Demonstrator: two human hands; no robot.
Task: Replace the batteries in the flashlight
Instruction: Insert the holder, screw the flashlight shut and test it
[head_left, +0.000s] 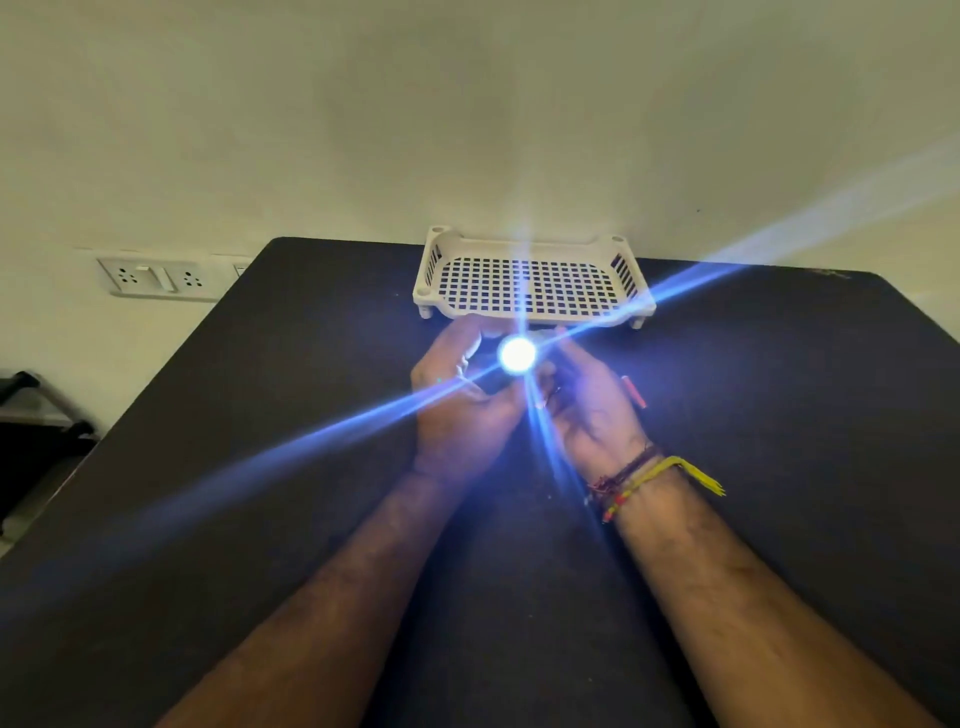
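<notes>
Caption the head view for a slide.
Both hands, left and right, hold a lit flashlight over a dark table, before a white basket.

dim room; lit flashlight flares blue streaks across the lens.

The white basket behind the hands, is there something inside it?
The white basket looks empty: only its perforated floor shows, with the dark table visible through the holes. Glare from the lit flashlight washes over a narrow strip in its middle, so anything small there cannot be seen.

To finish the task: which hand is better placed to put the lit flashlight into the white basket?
Probably left: the left hand wraps the flashlight nearest the basket; the right hand only steadies it.
</notes>
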